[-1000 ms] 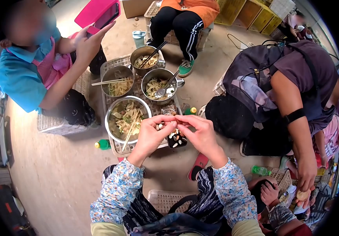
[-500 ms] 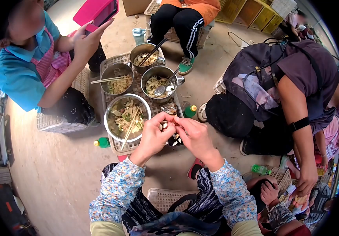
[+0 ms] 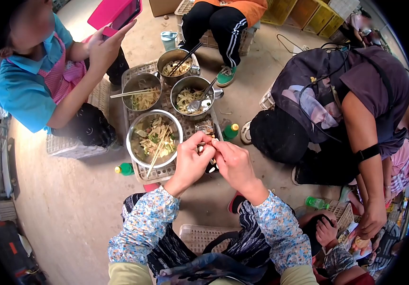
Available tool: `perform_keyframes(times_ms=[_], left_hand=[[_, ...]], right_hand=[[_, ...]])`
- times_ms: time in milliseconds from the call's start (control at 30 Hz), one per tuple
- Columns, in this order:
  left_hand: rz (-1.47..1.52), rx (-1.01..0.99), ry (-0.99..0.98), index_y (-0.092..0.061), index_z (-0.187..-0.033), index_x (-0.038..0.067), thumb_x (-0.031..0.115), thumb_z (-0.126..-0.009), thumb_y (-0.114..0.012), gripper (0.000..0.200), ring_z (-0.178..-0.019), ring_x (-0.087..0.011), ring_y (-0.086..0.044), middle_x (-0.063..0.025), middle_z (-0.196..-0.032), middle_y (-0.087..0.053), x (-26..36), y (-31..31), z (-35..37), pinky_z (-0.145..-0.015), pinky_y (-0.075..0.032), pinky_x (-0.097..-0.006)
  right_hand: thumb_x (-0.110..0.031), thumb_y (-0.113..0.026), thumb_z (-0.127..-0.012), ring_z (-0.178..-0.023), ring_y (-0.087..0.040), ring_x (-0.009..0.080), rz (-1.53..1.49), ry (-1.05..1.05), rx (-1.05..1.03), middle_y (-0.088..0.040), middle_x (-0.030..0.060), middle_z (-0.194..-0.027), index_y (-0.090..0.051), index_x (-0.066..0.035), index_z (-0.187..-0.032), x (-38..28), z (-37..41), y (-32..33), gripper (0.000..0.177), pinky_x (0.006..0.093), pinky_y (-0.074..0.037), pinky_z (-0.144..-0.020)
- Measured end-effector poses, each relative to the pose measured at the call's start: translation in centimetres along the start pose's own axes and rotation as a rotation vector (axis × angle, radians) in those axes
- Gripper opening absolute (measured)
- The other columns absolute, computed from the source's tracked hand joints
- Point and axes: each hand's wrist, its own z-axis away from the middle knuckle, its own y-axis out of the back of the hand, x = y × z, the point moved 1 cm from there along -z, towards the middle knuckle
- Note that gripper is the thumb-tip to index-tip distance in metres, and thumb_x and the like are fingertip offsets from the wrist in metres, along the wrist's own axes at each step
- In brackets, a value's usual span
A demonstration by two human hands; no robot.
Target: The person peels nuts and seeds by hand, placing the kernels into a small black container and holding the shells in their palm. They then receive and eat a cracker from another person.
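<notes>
My left hand is closed, with a few pale flat seeds that look like pumpkin seeds showing between its curled fingers. Against its fingertips, my right hand is pinched shut; whatever lies between those tips is too small to make out. Below both hands, partly covered by them, a dark tray holds more pale seeds. Just behind it lies a clear plastic packet. To the left stands a large steel bowl of noodles and vegetables, with wooden chopsticks resting in it.
Several metal pots, one a noodle pot, share the plastic crate. Green bottles stand on either side. A person in blue holds a phone at left; another person in a black cap bends over at right.
Both hands stay together at nearly the same spot, with slight finger movement. The view has shifted slightly, and fewer seeds show in the left hand.
</notes>
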Motion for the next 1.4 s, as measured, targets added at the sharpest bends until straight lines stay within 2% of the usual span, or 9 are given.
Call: perform_keyframes(times_ms=[133,233,467,700,800,867,1167,1267,1400], left_hand=[[0.031,-0.007,0.004,-0.058,-0.083,0.0,0.006,-0.081,-0.056,0.007,-0.061,-0.0025,-0.047,0.0023,-0.066,-0.056,-0.4,0.4,0.1,-0.053,-0.04,-0.0197],[0.172,-0.037,0.118,-0.059,-0.085,0.0,0.006,-0.084,-0.054,0.007,-0.06,-0.002,-0.047,0.0037,-0.07,-0.057,0.1,0.6,-0.2,-0.051,-0.038,-0.0186],[0.49,-0.091,0.41,-0.064,-0.107,0.005,0.019,-0.09,-0.058,0.023,-0.051,0.001,-0.037,0.0064,-0.07,-0.056,0.9,1.5,-0.7,-0.045,-0.026,-0.0148],[0.25,-0.044,0.455,-0.067,-0.082,0.003,0.035,-0.091,-0.056,0.035,-0.045,-0.0004,-0.032,0.0078,-0.056,-0.043,1.4,1.3,-0.5,-0.042,-0.022,-0.0172],[0.266,-0.045,0.465,-0.067,-0.082,0.003,0.035,-0.092,-0.053,0.037,-0.046,-0.0005,-0.031,0.0073,-0.059,-0.043,0.6,1.2,-0.5,-0.042,-0.023,-0.0167],[0.301,-0.069,0.489,-0.064,-0.082,0.003,0.032,-0.094,-0.051,0.034,-0.045,-0.0012,-0.03,0.0074,-0.061,-0.042,0.7,1.1,-0.5,-0.041,-0.023,-0.0169],[0.356,-0.104,0.462,-0.063,-0.095,0.003,0.02,-0.089,-0.06,0.018,-0.048,0.0008,-0.03,0.0084,-0.067,-0.047,1.7,0.7,0.0,-0.042,-0.022,-0.0165],[0.361,-0.102,0.342,-0.064,-0.102,0.002,0.014,-0.085,-0.065,0.021,-0.06,0.0014,-0.046,0.0042,-0.077,-0.059,2.0,0.9,0.0,-0.05,-0.033,-0.0131],[0.484,-0.081,0.271,-0.062,-0.108,0.001,0.009,-0.084,-0.066,0.026,-0.068,0.0005,-0.049,0.004,-0.084,-0.058,2.5,1.0,0.0,-0.057,-0.038,-0.0119]], right_hand=[[0.0,-0.061,-0.079,-0.075,-0.065,0.0288,-0.194,-0.13,-0.037,-0.064,0.0183,-0.088,-0.059,0.002,-0.102,0.0,0.2,0.5,0.024,0.0335,-0.052,-0.063],[-0.005,-0.062,-0.084,-0.079,-0.064,0.0099,-0.554,-0.442,-0.158,-0.067,0.0121,-0.091,-0.059,0.002,-0.112,1.2,0.0,0.5,0.029,0.0245,-0.052,-0.065],[-0.01,-0.054,-0.091,-0.08,-0.058,0.009,-1.15,-0.613,-0.211,-0.061,0.0067,-0.096,-0.053,0.002,-0.12,0.6,-1.9,3.5,0.031,0.0226,-0.049,-0.074],[-0.007,-0.061,-0.086,-0.084,-0.06,0.0126,-1.485,-0.382,-0.432,-0.063,0.0084,-0.095,-0.057,0.002,-0.105,-6.7,-1.9,8.2,0.022,0.0255,-0.049,-0.075],[-0.009,-0.062,-0.086,-0.086,-0.062,0.0183,-1.606,0.082,-0.761,-0.063,0.0108,-0.096,-0.06,0.002,-0.103,-9.9,-0.2,9.2,0.021,0.0301,-0.049,-0.076],[-0.006,-0.067,-0.082,-0.07,-0.061,0.0274,-1.782,0.307,-0.479,-0.064,0.0159,-0.083,-0.064,0.007,-0.086,-12.4,-1.2,9.5,0.014,0.0349,-0.047,-0.058],[-0.001,-0.064,-0.083,-0.074,-0.062,0.0285,-1.724,0.362,-0.55,-0.063,0.0176,-0.087,-0.063,0.009,-0.09,-11.6,-2.0,11.0,0.013,0.035,-0.049,-0.061],[-0.007,-0.059,-0.088,-0.085,-0.059,0.0109,-1.322,-0.438,-0.428,-0.062,0.0071,-0.094,-0.058,0.003,-0.101,-7.9,-1.8,9.8,0.017,0.0258,-0.049,-0.075],[-0.004,-0.059,-0.087,-0.081,-0.057,0.0066,-0.95,-0.529,-0.057,-0.061,0.0032,-0.09,-0.059,0.002,-0.102,-0.1,-2.2,3.3,0.017,0.0203,-0.047,-0.072]])
